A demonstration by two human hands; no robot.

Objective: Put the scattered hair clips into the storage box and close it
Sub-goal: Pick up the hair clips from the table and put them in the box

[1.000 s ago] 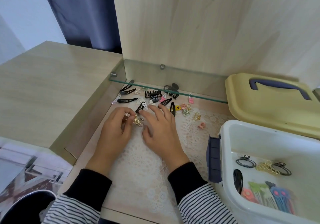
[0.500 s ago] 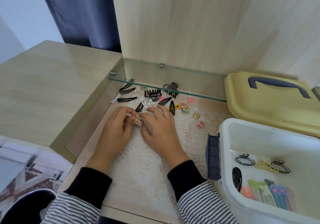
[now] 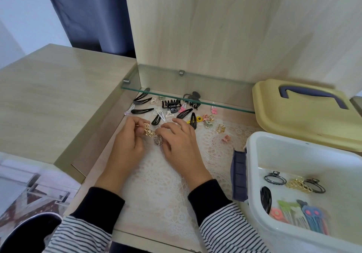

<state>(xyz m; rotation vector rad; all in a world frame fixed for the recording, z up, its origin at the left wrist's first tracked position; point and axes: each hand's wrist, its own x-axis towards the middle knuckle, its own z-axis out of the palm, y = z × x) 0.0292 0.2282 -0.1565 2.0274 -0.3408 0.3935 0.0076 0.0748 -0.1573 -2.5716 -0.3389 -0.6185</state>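
Gold clip [image 3: 148, 132] mid-frame, pinched at both ends by left hand [image 3: 127, 147] and right hand [image 3: 181, 144]; storage box [image 3: 293, 154] lower right, lid [image 3: 293, 123] off.

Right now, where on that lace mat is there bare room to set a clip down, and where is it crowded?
Free: the near half of the lace mat, between the two sleeves and out to the latch of the storage box; also the raised desktop left of it. Crowded: the mat's back strip under the glass shelf, where scattered hair clips cluster.
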